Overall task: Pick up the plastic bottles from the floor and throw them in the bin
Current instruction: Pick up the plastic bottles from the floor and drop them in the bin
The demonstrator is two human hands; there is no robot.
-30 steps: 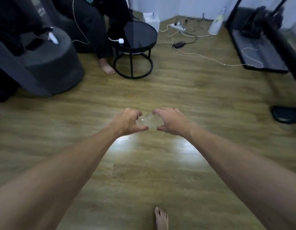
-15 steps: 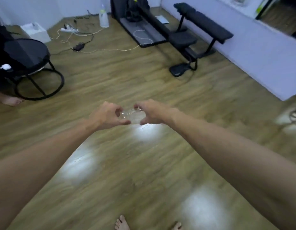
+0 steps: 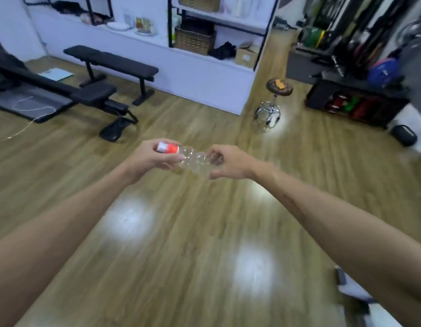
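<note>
While bottle base is hidden inside right hand [image 3: 230, 162], clear plastic bottle [image 3: 193, 159] is held horizontally above floor [image 3: 181, 232], label end clasped by left hand [image 3: 153, 156]; both closed on it.

A home gym: weight bench [image 3: 110, 61], dumbbell rack [image 3: 353, 100], storage shelves [image 3: 219, 22].

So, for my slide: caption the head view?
Both hands hold a clear bottle above the floor.
</note>
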